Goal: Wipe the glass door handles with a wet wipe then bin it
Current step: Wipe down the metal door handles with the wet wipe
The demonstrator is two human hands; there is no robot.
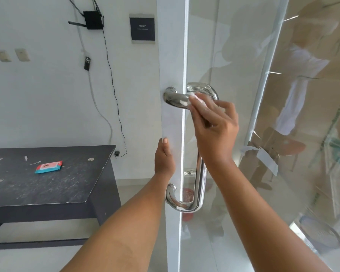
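In the middle of the frame the right hand (214,126) held the wet wipe (199,104), a small white wad, against the upper bend of the chrome door handle (199,173). Its fingers (196,112) were bent and bunched round the wipe, pinching it and pressing it onto the metal, with no gap showing between them. Just below and to the left, the left hand (164,158) rested against the white edge of the glass door (173,65), beside the handle's long bar. Its thumb (164,143) lay straight up along the door; the other fingers were hidden, so how far they curled could not be told. At lower left a pink and blue wipes packet (49,167) lay flat on the dark table (47,193), well apart from both hands
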